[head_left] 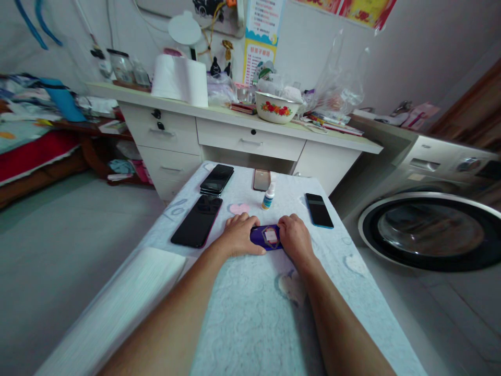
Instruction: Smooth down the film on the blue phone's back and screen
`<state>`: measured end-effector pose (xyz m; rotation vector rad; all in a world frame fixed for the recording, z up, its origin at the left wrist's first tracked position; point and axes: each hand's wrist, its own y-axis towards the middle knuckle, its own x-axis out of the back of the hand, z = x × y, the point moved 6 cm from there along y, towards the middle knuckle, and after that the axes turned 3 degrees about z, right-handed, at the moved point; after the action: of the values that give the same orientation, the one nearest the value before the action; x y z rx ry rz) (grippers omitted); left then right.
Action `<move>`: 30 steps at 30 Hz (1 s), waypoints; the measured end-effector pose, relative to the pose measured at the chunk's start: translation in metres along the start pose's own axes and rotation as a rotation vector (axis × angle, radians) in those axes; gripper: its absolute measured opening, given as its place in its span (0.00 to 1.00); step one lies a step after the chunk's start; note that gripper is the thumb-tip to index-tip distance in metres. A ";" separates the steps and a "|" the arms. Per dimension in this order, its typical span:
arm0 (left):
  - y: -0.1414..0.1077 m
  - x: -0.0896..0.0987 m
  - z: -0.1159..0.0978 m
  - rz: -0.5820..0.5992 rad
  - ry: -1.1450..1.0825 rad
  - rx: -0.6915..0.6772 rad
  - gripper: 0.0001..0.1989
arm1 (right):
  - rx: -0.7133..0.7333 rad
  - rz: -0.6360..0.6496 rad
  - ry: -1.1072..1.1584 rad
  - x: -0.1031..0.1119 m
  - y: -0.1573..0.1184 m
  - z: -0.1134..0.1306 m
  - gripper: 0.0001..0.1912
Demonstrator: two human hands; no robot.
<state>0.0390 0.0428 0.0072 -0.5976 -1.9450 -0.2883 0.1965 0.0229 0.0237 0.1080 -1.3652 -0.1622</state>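
Note:
Between my two hands a shiny blue-purple phone (267,237) lies sideways, with a pale square and a dark many-sided outline on the face turned up. My left hand (241,235) grips its left end, thumb along the near edge and fingers over the far side. Curled fingers of my right hand (294,236) close on the other end. Just beyond stands a small white-capped bottle (268,197) with a blue and yellow label. A large black phone (198,220) lies to the left, and a blue-edged phone (319,210) to the right.
A stack of phones (217,179) and a brownish phone case (262,179) lie at the table's far end. White paper or cloth (129,297) runs along the left edge. Behind stands a white desk (250,137) with drawers; a washing machine (430,224) is at right.

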 end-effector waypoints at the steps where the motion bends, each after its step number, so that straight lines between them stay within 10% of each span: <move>1: 0.000 0.000 0.000 0.001 -0.002 0.000 0.33 | -0.005 0.006 -0.002 0.000 0.000 0.000 0.11; 30: -0.001 0.001 -0.002 0.011 0.004 0.030 0.32 | -0.012 0.029 -0.024 0.003 -0.001 -0.002 0.11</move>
<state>0.0396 0.0414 0.0093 -0.5876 -1.9384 -0.2528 0.1988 0.0209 0.0263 0.0767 -1.3892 -0.1474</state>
